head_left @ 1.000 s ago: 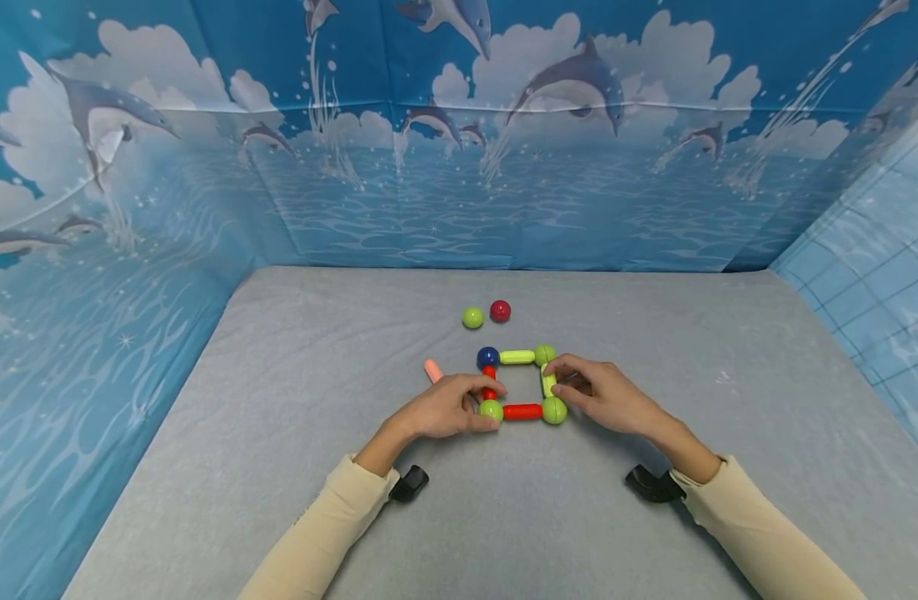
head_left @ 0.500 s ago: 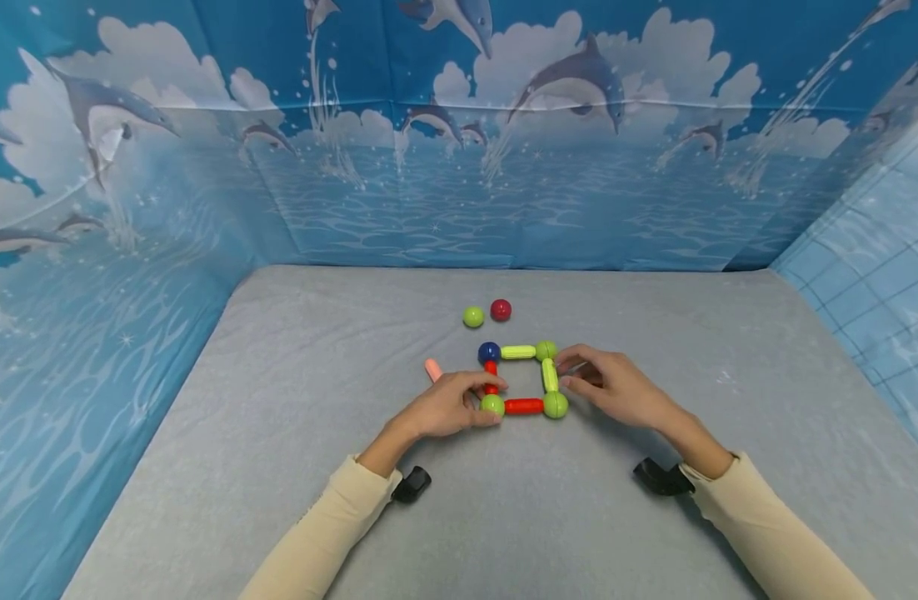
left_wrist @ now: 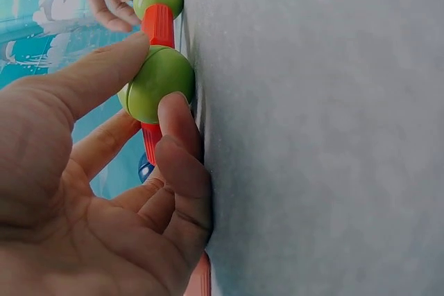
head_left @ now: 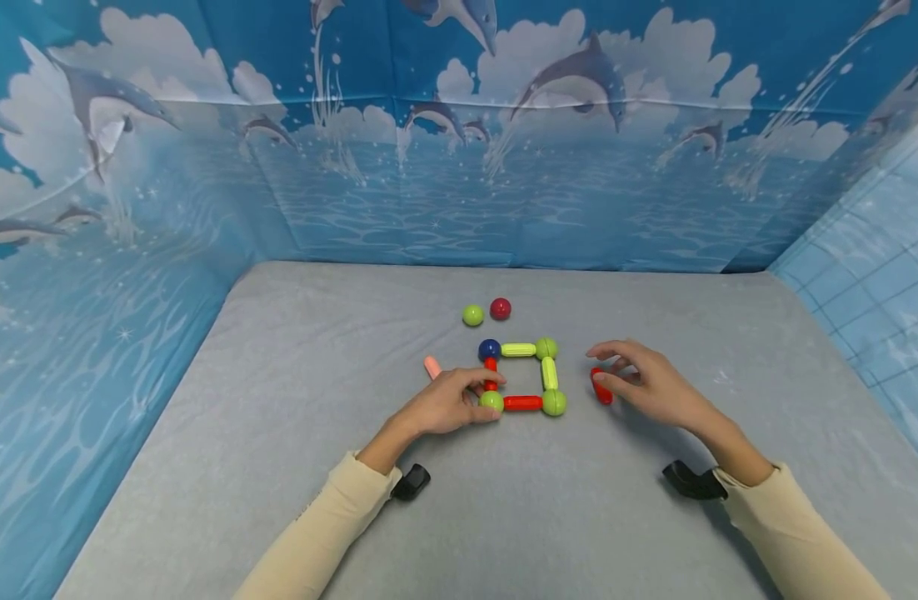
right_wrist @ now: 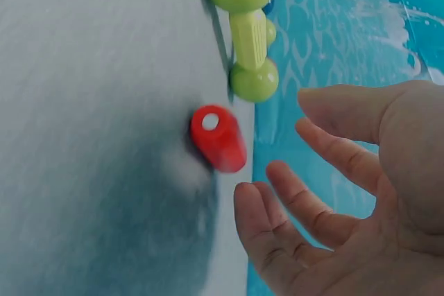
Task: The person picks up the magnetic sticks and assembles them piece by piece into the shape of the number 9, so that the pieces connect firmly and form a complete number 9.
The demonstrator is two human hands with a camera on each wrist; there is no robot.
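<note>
Now | L hand (head_left: 450, 404) pinches grn ball (left_wrist: 163, 77) | R hand (head_left: 649, 387) spread, empty, nr loose red rod (right_wrist: 223, 142)

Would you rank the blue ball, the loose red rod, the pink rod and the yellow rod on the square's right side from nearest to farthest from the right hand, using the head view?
1. Loose red rod: just left of the right hand.
2. Yellow rod: right side of the square.
3. Blue ball: far left corner.
4. Pink rod: outside, to the left.
</note>
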